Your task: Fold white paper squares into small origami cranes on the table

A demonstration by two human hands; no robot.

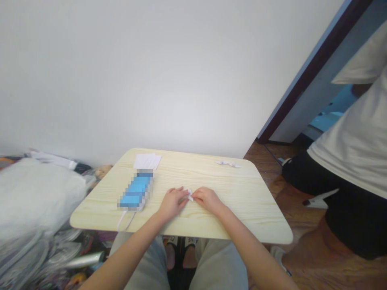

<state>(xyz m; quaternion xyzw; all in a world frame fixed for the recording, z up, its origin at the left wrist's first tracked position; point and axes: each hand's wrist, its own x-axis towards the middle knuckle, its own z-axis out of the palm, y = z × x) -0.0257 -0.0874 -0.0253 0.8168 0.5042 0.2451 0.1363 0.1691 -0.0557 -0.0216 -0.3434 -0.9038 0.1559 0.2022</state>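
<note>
Between my two hands, near the middle of the table, is a small piece of folded white paper (190, 195). My left hand (173, 204) rests low over the tabletop, its fingertips closed on the left side of the paper. From the other side, my right hand (208, 199) pinches the paper's right edge between thumb and fingers. My fingers cover part of the paper, so its exact folded shape is hard to make out.
The light wooden table (242, 213) stands against a white wall. White paper sheets (145, 162) lie at its back left, above a blurred phone (136, 192) with a white cable. Two small folded paper pieces (223, 162) lie at the back right. Another person (347, 153) stands at the right.
</note>
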